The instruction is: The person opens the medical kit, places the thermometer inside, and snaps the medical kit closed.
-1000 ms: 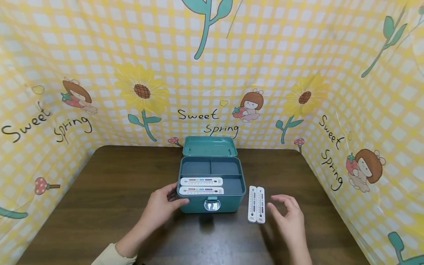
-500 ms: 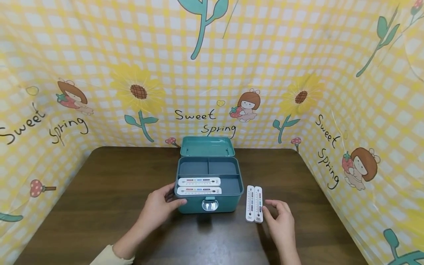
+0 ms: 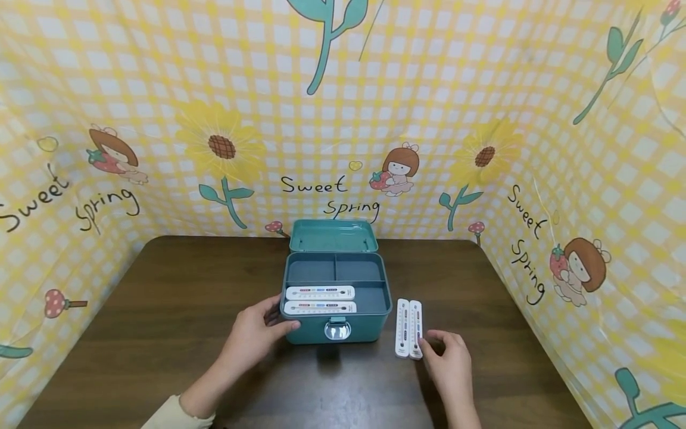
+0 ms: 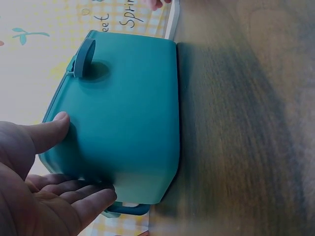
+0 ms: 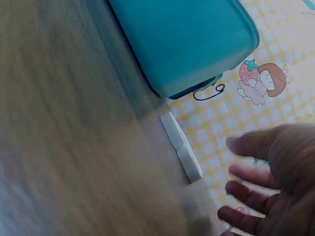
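A teal storage box [image 3: 364,328] stands on the table with its lid raised. Two white thermometers [image 3: 320,292] lie side by side in its front compartment. My left hand [image 3: 252,333] holds the box's front left corner; in the left wrist view the thumb [image 4: 54,132] is on the front and the other fingers lie along the side. Two more thermometers [image 3: 409,329] lie lengthwise next to each other on the table, right of the box. My right hand [image 3: 449,360] is beside them, thumb and fingers apart, thumb tip right at the right-hand thermometer's edge.
The box has two back compartments [image 3: 311,271] behind a divider, and a clear latch [image 3: 337,330] on its front. Its lid [image 3: 333,236] leans back near the checked cloth [image 3: 300,137] that surrounds the brown table [image 3: 214,274].
My right hand has moved left, up to the pair of thermometers on the table. My left hand stays at the box corner. The head view has shifted slightly.
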`<control>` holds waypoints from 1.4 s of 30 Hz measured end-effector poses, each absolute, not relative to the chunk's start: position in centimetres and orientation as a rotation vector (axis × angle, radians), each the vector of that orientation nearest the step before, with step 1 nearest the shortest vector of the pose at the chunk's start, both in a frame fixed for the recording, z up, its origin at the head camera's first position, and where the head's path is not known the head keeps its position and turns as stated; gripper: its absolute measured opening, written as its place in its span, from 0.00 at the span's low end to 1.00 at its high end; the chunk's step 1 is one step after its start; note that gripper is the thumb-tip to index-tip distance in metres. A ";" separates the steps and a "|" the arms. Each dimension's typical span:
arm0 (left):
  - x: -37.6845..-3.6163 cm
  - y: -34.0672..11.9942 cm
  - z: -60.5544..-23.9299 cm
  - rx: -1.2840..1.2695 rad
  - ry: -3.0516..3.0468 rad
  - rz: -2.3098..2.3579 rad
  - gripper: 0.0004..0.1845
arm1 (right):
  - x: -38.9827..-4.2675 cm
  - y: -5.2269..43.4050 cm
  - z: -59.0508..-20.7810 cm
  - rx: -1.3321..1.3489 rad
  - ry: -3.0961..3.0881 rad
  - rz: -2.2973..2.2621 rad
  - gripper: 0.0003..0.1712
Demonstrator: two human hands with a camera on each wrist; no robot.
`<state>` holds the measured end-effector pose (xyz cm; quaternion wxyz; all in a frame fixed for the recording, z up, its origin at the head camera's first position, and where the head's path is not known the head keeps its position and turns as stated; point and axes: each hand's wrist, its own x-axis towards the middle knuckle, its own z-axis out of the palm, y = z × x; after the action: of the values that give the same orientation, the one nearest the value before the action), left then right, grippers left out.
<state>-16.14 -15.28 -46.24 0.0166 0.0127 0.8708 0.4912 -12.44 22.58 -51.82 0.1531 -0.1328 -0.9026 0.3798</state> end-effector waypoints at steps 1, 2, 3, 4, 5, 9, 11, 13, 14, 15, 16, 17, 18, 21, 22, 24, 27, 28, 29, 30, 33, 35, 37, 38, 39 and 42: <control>-16.1 -15.3 -46.3 0.040 2.708 1.524 0.46 | -12.4 22.6 -51.9 -0.380 -2.600 1.071 0.17; -16.1 -15.3 -46.3 0.039 2.710 1.520 0.46 | -12.4 22.6 -52.0 -0.379 -2.610 1.059 0.17; -16.1 -15.3 -46.3 0.032 2.711 1.515 0.46 | -12.3 22.7 -52.1 -0.371 -2.616 1.048 0.17; -16.1 -15.3 -46.3 0.026 2.715 1.510 0.46 | -12.3 22.7 -52.1 -0.364 -2.630 1.034 0.18; -16.1 -15.2 -46.3 0.018 2.717 1.506 0.46 | -12.2 22.7 -52.2 -0.356 -2.648 1.015 0.18; -16.1 -15.0 -46.5 0.026 2.720 1.505 0.45 | -11.9 22.9 -52.3 -0.347 -2.716 0.939 0.22; -16.1 -14.9 -46.5 0.034 2.718 1.515 0.44 | -11.7 23.0 -52.4 -0.345 -2.746 0.915 0.23; -16.1 -14.9 -46.5 0.040 2.716 1.524 0.43 | -11.6 23.1 -52.5 -0.334 -2.763 0.895 0.24; -16.1 -14.9 -46.5 0.039 2.717 1.527 0.43 | -11.6 23.1 -52.6 -0.327 -2.771 0.886 0.25; -16.1 -14.8 -46.5 0.036 2.719 1.529 0.42 | -11.6 23.2 -52.7 -0.316 -2.775 0.879 0.26; -16.1 -14.8 -46.5 0.037 2.719 1.529 0.42 | -11.6 23.3 -52.7 -0.307 -2.779 0.877 0.28; -16.1 -14.8 -46.5 0.038 2.719 1.529 0.42 | -11.6 23.3 -52.9 -0.297 -2.780 0.869 0.29; -16.2 -14.8 -46.5 0.041 2.720 1.526 0.42 | -11.6 23.3 -52.9 -0.292 -2.781 0.861 0.30; -16.2 -14.9 -46.5 0.039 2.719 1.519 0.43 | -11.6 23.4 -53.3 -0.277 -2.786 0.844 0.32; -16.2 -14.9 -46.5 0.039 2.719 1.516 0.43 | -11.7 23.5 -53.3 -0.276 -2.791 0.842 0.32; -16.2 -14.9 -46.5 0.035 2.721 1.506 0.43 | -11.7 23.5 -53.5 -0.276 -2.804 0.832 0.33; -16.2 -15.0 -46.5 0.037 2.724 1.503 0.44 | -11.8 23.6 -53.6 -0.282 -2.820 0.817 0.32; -16.2 -15.0 -46.4 0.042 2.725 1.503 0.44 | -11.8 23.6 -53.6 -0.289 -2.821 0.812 0.32; -16.2 -15.0 -46.4 0.044 2.727 1.503 0.44 | -11.9 23.7 -53.6 -0.291 -2.816 0.804 0.31; -16.2 -15.1 -46.4 0.048 2.729 1.505 0.44 | -11.9 23.7 -53.5 -0.296 -2.811 0.796 0.31; -16.1 -15.2 -46.3 0.052 2.734 1.506 0.44 | -12.0 23.8 -53.3 -0.313 -2.796 0.770 0.29; -16.1 -15.2 -46.3 0.052 2.736 1.505 0.44 | -12.0 23.9 -53.3 -0.314 -2.782 0.755 0.29; -16.1 -15.2 -46.3 0.052 2.736 1.505 0.44 | -11.9 23.9 -53.2 -0.320 -2.778 0.747 0.30; -16.1 -15.2 -46.3 0.053 2.736 1.503 0.44 | -11.9 23.9 -53.3 -0.324 -2.774 0.741 0.30; -16.1 -15.2 -46.2 0.053 2.737 1.502 0.44 | -11.9 23.9 -53.3 -0.327 -2.769 0.736 0.30; -16.1 -15.2 -46.2 0.058 2.740 1.501 0.44 | -11.8 23.9 -53.2 -0.363 -2.751 0.727 0.27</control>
<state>-16.10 -15.23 -46.17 0.0085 0.0186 0.8768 0.4804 -11.83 23.89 -53.23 0.1360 -0.1254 -0.9501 0.2512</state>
